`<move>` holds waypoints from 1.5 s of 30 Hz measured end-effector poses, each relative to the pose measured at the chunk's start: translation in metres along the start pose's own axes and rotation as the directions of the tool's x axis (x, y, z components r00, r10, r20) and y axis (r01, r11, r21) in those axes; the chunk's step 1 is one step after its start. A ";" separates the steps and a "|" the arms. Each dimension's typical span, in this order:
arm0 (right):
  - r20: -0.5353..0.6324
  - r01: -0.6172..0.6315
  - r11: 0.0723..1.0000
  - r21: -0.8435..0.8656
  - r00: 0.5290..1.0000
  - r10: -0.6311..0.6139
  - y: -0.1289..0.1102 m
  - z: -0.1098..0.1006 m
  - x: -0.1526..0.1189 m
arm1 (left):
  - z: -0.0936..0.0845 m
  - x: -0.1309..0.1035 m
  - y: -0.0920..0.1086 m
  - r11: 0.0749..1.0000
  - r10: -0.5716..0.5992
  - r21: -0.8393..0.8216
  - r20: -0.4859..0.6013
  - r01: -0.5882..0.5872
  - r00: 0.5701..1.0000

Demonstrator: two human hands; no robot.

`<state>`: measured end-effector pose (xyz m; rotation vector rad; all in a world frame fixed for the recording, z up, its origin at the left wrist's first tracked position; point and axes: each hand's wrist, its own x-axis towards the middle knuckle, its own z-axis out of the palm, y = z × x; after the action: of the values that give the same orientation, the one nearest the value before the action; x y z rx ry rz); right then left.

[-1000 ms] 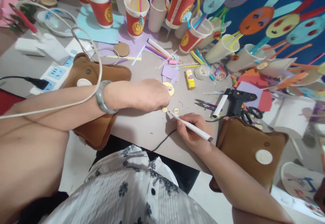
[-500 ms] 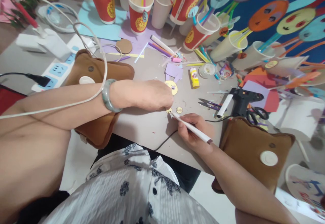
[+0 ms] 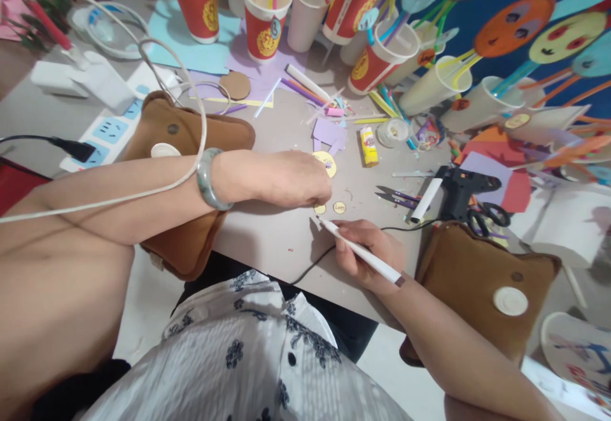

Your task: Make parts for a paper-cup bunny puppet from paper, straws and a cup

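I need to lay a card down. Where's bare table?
Nearly bare: one patch on the near side of the left hand, between the left brown pouch, the table edge and the black cable, with a tiny red scrap; another beyond that hand, between the pouch and the purple cutout. Crowded: the back, with cups; the right, around glue gun and snips.

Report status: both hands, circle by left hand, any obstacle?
Left hand at small yellow circle, contact unclear. Right hand gripping white pen, tip just off circle. No obstacle seen between them.
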<state>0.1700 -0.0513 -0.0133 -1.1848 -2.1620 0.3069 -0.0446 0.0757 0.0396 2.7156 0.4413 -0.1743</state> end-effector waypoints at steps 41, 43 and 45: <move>0.047 0.036 0.976 0.215 0.998 -0.047 -0.002 0.002 0.005 | 0.008 0.005 -0.006 0.996 0.089 0.039 -0.100 -0.086 0.991; 0.040 0.041 0.976 0.216 0.998 -0.051 -0.003 0.002 0.004 | 0.007 0.005 -0.005 0.995 0.096 0.028 -0.075 -0.094 0.993; 0.032 0.048 0.977 0.206 0.998 -0.056 -0.004 0.002 0.005 | 0.005 0.005 -0.004 0.995 0.093 0.022 -0.044 -0.092 0.995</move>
<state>0.1643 -0.0494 -0.0113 -1.0123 -2.1317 0.5198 -0.0417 0.0783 0.0324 2.7570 0.3269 -0.0929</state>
